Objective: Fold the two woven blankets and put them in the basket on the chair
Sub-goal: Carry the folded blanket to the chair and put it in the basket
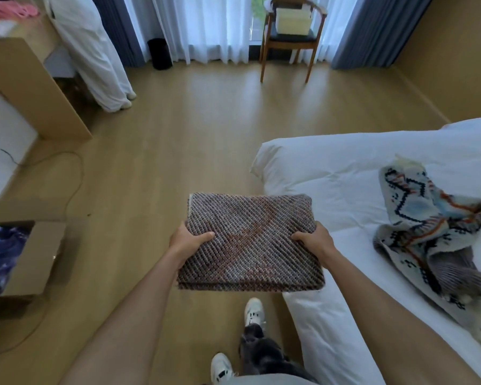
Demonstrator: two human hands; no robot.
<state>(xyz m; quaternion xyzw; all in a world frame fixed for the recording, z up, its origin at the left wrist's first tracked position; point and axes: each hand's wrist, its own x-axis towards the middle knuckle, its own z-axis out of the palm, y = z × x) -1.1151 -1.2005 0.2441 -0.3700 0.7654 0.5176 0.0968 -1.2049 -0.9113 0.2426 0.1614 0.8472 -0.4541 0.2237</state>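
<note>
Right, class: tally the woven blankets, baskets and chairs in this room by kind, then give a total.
Woven blankets: 2, the folded brown blanket and the crumpled patterned blanket
Basket: 1
Chair: 1
Total: 4

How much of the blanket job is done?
Done: the brown blanket is folded flat. In hand: the left hand and right hand grip its sides, over the floor. Left: carry it to the basket on the chair across the room, then fold the patterned blanket, crumpled on the bed, and add it.
</note>
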